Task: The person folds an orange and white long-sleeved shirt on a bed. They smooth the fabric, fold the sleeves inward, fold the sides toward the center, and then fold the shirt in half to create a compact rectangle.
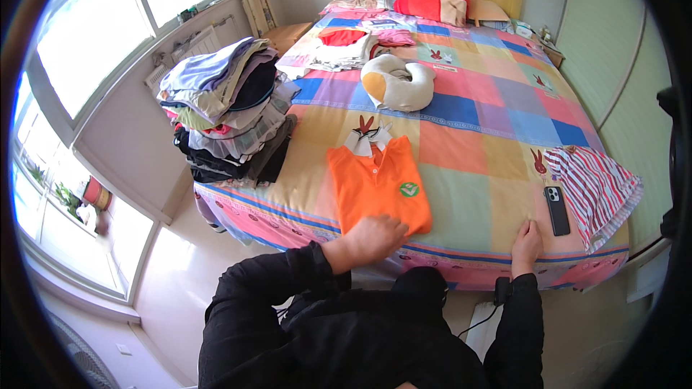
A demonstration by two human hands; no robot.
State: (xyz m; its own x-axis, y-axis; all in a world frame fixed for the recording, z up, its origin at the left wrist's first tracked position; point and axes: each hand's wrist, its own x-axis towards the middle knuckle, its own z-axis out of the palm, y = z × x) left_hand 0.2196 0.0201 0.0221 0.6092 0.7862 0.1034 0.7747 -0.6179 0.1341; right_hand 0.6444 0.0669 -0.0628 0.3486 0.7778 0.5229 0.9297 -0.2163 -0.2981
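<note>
A folded orange polo shirt (373,189) lies near the front edge of the bed. It has a white collar and a round green emblem on the chest. Over its lower edge is my left hand (373,240), back up and fingers curled; whether they grip cloth is hidden. My right hand (526,246) rests at the bed's edge, its fingers curled against the patchwork bedspread (459,205). I cannot tell if it pinches the fabric. Just right of that hand lies a black smartphone (558,212), camera side up, beside a striped red-and-white garment (597,189).
A tall stack of folded clothes (227,113) stands at the bed's left corner. Farther back are a U-shaped neck pillow (399,84), a white folded pile (343,54) and a red bundle (435,0). A window (97,27) runs along the left, a sliding wardrobe (605,38) along the right.
</note>
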